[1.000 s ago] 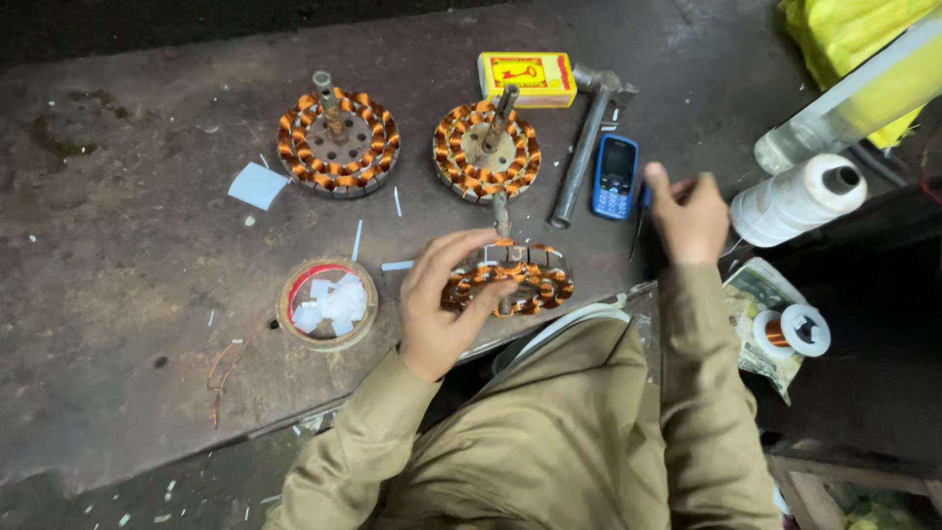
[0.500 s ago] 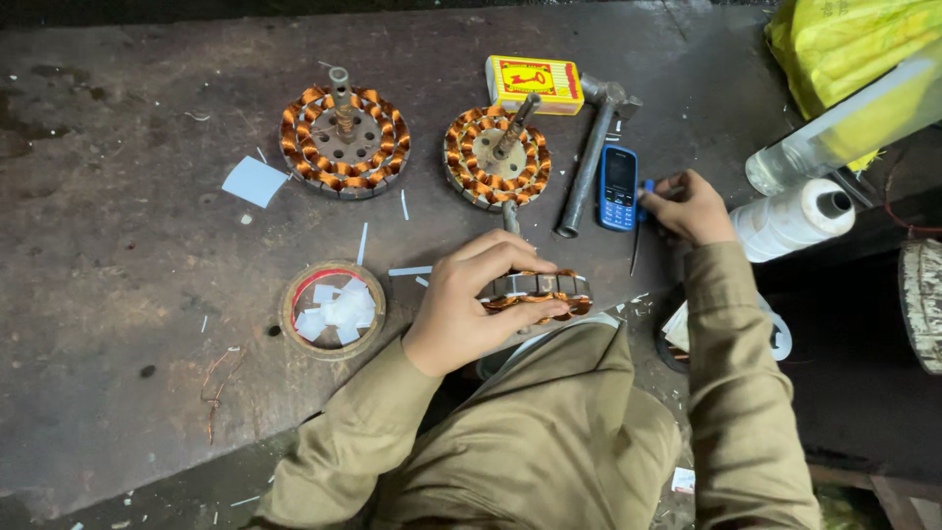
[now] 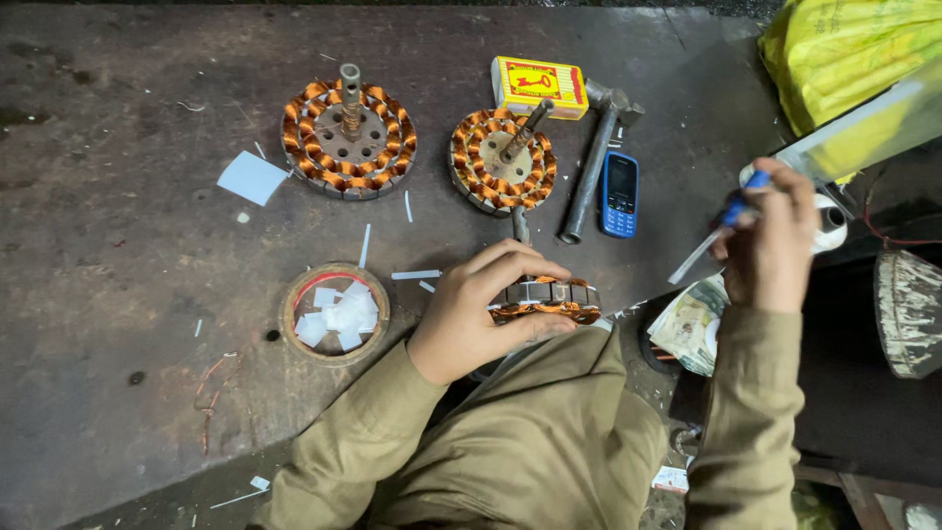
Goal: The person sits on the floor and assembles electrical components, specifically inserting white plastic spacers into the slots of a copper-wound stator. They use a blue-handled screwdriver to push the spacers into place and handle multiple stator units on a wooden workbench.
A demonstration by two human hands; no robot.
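Note:
My left hand [image 3: 486,309] grips a round stator with copper windings [image 3: 549,299] at the near edge of the dark workbench [image 3: 128,196], held on its side against my lap. My right hand [image 3: 770,245] is raised off the bench's right edge and holds a blue-handled tool [image 3: 721,226] with a thin metal blade pointing down-left. Two more copper-wound stators with upright shafts stand on the bench, one at the left [image 3: 348,137] and one in the middle [image 3: 502,157].
A yellow matchbox [image 3: 540,86], a hammer [image 3: 594,162] and a blue phone [image 3: 619,193] lie beyond my hands. A round lid with white paper pieces [image 3: 334,312] sits to the left. A white thread spool [image 3: 829,216] and a yellow bag [image 3: 844,54] are at right.
My right hand lifted from beside the phone and moved right, now holding the blue-handled tool up. My left hand stayed on the stator, which has tipped toward the bench edge.

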